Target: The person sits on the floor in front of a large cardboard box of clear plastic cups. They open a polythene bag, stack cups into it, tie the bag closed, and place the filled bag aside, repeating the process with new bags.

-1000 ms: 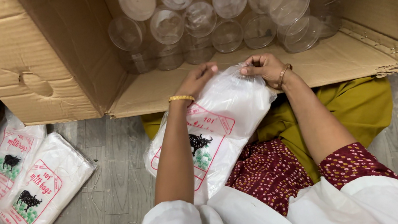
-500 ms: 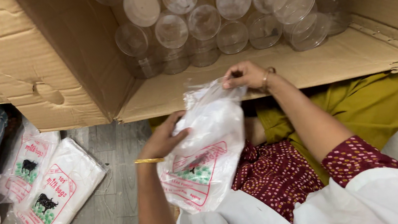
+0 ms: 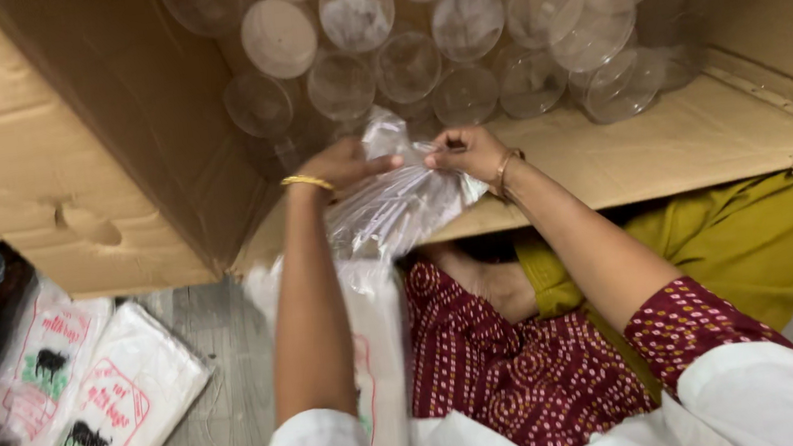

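At frame centre, gripping a clear plastic bag's (image 3: 395,208) neck, left hand (image 3: 344,164) and right hand (image 3: 468,152) pinched shut; likely mid-closing, needing a twist.

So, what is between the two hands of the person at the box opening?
In the head view, the bunched top of the clear plastic bag lies between the left hand and the right hand. Both pinch it, in front of the clear cups.

You grip a thin, glossy, crinkled plastic bag (image 3: 395,208). The box (image 3: 84,140) before you is matt, rough brown cardboard, holding clear, shiny plastic cups (image 3: 454,34). Your floor (image 3: 224,375) looks smooth grey.
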{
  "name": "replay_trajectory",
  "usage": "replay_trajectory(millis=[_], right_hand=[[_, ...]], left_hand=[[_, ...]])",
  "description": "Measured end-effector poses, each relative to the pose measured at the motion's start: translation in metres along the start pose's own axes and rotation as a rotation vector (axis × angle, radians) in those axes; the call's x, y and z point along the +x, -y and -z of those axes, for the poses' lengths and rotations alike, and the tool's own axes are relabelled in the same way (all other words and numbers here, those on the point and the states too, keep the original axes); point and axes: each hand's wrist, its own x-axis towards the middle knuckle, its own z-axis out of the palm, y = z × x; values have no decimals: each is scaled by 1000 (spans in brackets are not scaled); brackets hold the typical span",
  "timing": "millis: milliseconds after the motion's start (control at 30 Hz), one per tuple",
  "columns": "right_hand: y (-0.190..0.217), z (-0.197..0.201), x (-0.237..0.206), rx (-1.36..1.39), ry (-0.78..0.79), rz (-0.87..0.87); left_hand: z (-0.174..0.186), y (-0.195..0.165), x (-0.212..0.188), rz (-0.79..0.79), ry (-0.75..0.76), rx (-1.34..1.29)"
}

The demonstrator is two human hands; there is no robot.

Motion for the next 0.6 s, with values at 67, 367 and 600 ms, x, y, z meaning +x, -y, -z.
replay_trajectory(millis=[67, 367, 600], right_hand=[[5, 11, -2, -25, -64, -86], [5, 34, 7, -38, -103, -150], [-11, 37, 3, 39, -122, -278]], left_hand=[[-17, -1, 35, 17, -64, -146], [-84, 53, 77, -203, -395, -901], [-93, 52, 81, -241, -318, -1024]])
